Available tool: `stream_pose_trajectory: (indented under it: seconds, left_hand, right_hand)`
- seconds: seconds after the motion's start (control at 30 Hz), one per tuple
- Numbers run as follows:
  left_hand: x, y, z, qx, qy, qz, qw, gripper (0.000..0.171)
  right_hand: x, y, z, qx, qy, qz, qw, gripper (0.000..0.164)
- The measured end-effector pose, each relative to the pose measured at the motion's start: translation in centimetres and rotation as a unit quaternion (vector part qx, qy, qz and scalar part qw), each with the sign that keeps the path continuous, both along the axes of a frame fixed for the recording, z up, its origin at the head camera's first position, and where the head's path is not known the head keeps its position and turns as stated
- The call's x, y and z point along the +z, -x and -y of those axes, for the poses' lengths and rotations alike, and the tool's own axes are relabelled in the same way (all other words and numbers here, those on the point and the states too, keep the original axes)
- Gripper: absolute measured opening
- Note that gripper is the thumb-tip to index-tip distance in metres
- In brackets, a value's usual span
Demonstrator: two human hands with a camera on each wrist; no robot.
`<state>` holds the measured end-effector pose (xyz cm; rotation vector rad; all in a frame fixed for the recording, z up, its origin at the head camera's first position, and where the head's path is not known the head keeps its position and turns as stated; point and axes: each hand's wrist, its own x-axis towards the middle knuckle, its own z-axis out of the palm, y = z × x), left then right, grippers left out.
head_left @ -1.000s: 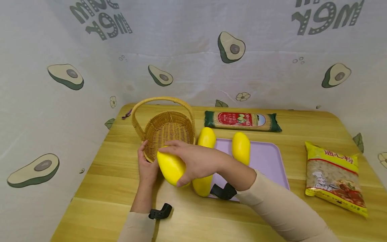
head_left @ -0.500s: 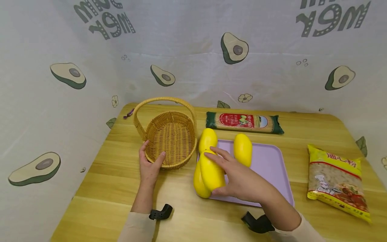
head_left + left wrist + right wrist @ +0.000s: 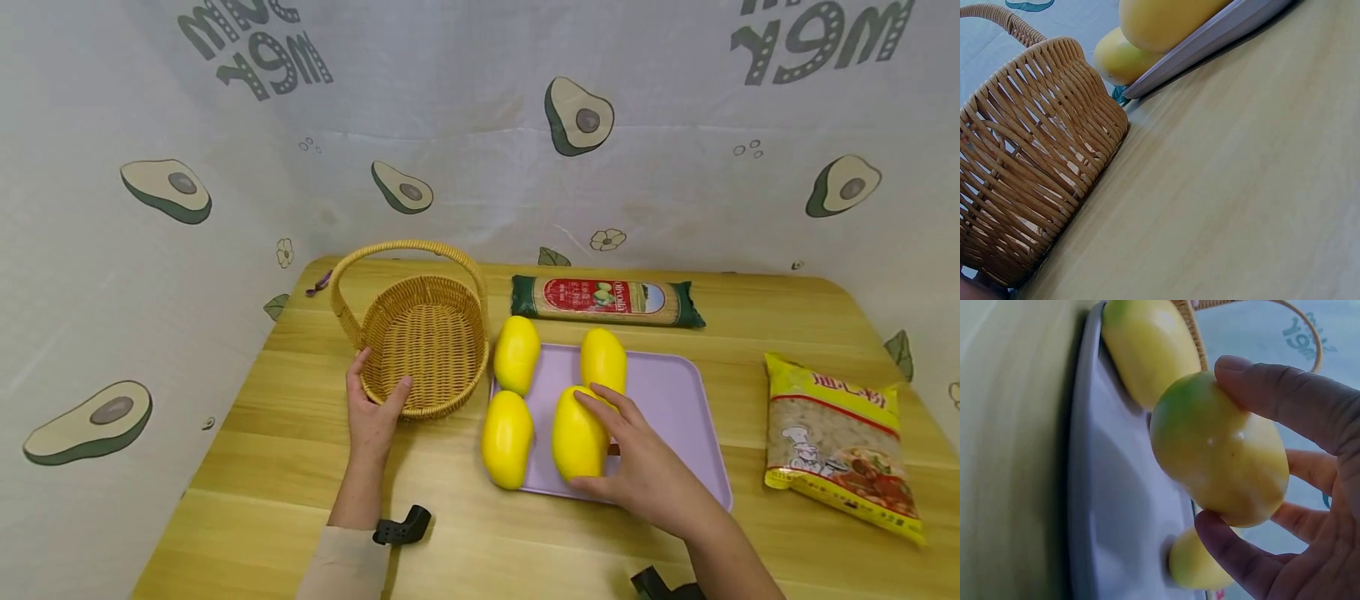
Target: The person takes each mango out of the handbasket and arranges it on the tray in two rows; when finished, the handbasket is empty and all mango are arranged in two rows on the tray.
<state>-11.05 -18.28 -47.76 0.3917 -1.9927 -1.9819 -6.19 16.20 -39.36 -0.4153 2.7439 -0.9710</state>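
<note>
My right hand (image 3: 645, 462) grips a yellow mango (image 3: 579, 435) between thumb and fingers, close over the front of the lilac tray (image 3: 667, 400). In the right wrist view this mango (image 3: 1216, 450) shows a green patch at one end. Two more mangoes, a far one (image 3: 517, 354) and a near one (image 3: 507, 440), lie along the tray's left side. Another mango (image 3: 603, 358) lies further back on the tray, partly covered by the held one. With thumb over the near rim and fingers outside, my left hand (image 3: 372, 421) holds the wicker basket (image 3: 427, 350), which has nothing in it.
Behind the tray lies a pack of noodles (image 3: 607, 302) with green ends. A yellow-edged food bag (image 3: 840, 450) rests at the right of the wooden table (image 3: 247, 500). A small purple item (image 3: 319, 283) sits by the back left corner, near the patterned curtain.
My right hand has carried the mango rightward, from beside the basket, past the left mangoes, to above the tray. The left hand stays on the basket rim.
</note>
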Motion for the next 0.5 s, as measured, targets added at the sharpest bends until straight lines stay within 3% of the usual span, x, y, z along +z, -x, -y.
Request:
stream_pose_trajectory:
  seconds: [0.17,0.5]
  left_hand:
    - [0.0,-0.1,-0.1,0.001,0.001,0.002,1.0,0.078]
    - [0.1,-0.1,-0.1,-0.005,-0.007,0.0,1.0,0.079]
  right_hand:
    - [-0.8,-0.3,-0.6,0.007,0.006,0.018,1.0,0.099]
    - [-1.7,-0.6,-1.3,0.003,-0.003,0.013,1.0,0.098]
